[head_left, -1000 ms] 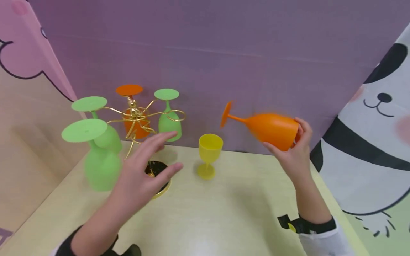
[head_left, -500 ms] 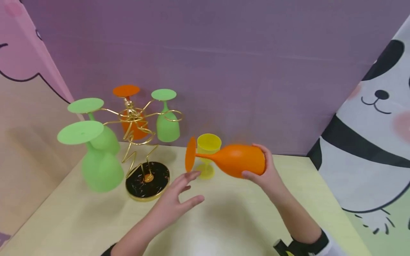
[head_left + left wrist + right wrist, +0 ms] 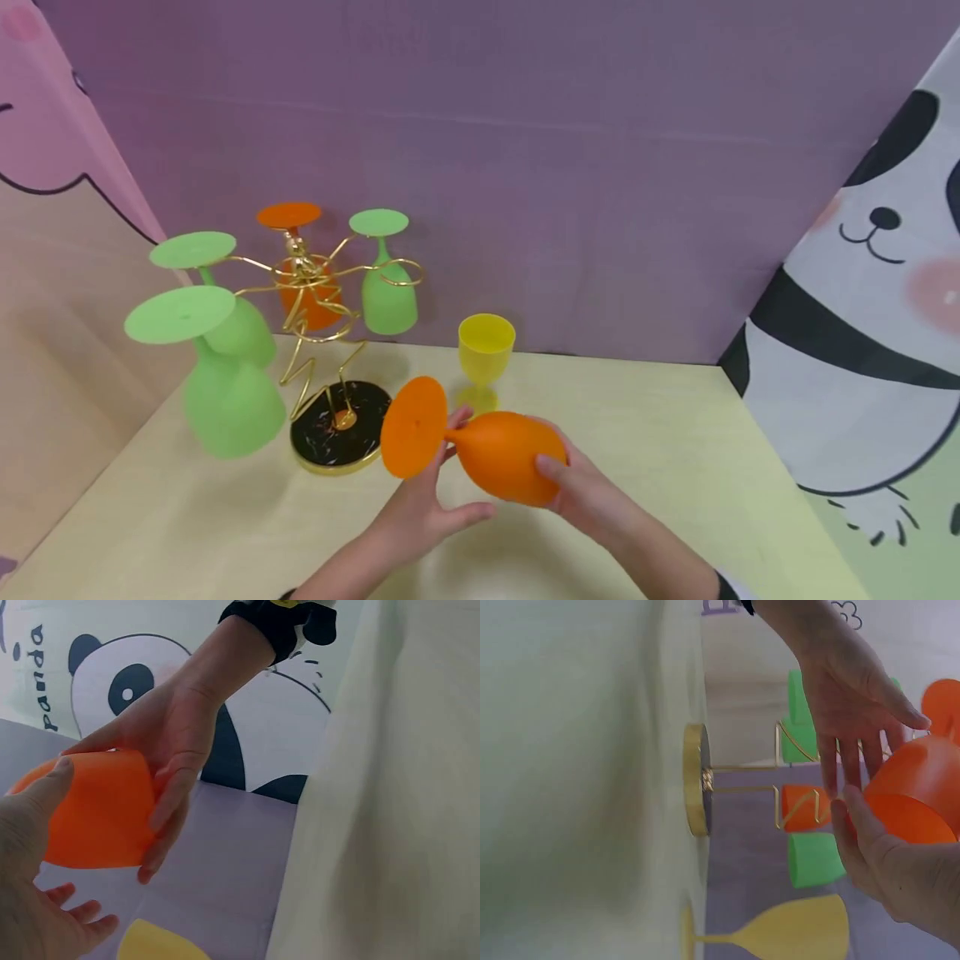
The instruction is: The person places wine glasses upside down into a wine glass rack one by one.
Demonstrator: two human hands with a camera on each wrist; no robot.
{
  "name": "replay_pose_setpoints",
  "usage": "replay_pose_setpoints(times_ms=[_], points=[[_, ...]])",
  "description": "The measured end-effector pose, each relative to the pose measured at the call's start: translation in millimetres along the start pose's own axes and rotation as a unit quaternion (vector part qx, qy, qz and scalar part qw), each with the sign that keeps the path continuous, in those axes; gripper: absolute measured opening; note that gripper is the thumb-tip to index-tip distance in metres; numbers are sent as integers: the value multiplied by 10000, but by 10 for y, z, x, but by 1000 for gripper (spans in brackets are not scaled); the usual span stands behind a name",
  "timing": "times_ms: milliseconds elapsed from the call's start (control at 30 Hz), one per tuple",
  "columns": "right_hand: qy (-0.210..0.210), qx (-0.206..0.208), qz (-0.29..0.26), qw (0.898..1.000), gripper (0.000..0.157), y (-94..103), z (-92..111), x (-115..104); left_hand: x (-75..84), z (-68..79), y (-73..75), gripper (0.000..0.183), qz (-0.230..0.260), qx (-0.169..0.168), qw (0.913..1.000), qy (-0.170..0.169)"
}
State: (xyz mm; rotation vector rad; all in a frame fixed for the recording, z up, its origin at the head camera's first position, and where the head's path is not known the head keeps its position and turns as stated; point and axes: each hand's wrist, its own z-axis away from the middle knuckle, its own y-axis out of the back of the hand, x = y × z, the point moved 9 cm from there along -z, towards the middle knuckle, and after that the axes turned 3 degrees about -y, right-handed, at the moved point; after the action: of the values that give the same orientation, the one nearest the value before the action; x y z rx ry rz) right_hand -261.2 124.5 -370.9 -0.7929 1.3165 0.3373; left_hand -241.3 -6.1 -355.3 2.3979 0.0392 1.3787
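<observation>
My right hand (image 3: 592, 500) grips an orange goblet (image 3: 498, 458) by its bowl near the rim, thumb on the near side. The goblet lies sideways in the air, its foot turned left. My left hand (image 3: 412, 517) is held under the stem with thumb spread and fingers extended, some of them hidden behind the goblet. In the right wrist view, the left hand (image 3: 851, 697) shows loosely straight fingers beside the bowl (image 3: 922, 780), whose open mouth faces that camera. The left wrist view shows the right hand's fingers (image 3: 176, 799) around the bowl's rim end.
A gold wire rack (image 3: 303, 279) with a round black base (image 3: 337, 437) stands left. Several green goblets (image 3: 232, 412) and an orange one (image 3: 311, 292) hang upside down from it. A yellow goblet (image 3: 486, 350) stands upright behind the hands, near the purple backdrop (image 3: 562, 208).
My right hand has brought the orange goblet left, down and nearer, turning its foot toward the camera. The left hand has moved right and down from in front of the rack to the goblet's stem.
</observation>
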Motion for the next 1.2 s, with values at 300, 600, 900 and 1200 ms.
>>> replay_pose_setpoints(times_ms=[300, 600, 900, 1200], points=[[-346, -1077, -1064, 9879, 42, -273, 68, 244, 76, 74, -82, 94, 314, -61, 9995, 30], [75, -1997, -1482, 9686, 48, -474, 97, 247, 154, 152, -64, 85, 272, 63, 9996, 72], [470, -2526, -1445, 9556, 56, -618, 105, 209, 351, 155, -50, 82, 451, -120, 9980, -429], [500, -2507, -1477, 9554, 59, -650, 112, 217, 399, 165, -19, 88, 263, -53, 9981, -557]])
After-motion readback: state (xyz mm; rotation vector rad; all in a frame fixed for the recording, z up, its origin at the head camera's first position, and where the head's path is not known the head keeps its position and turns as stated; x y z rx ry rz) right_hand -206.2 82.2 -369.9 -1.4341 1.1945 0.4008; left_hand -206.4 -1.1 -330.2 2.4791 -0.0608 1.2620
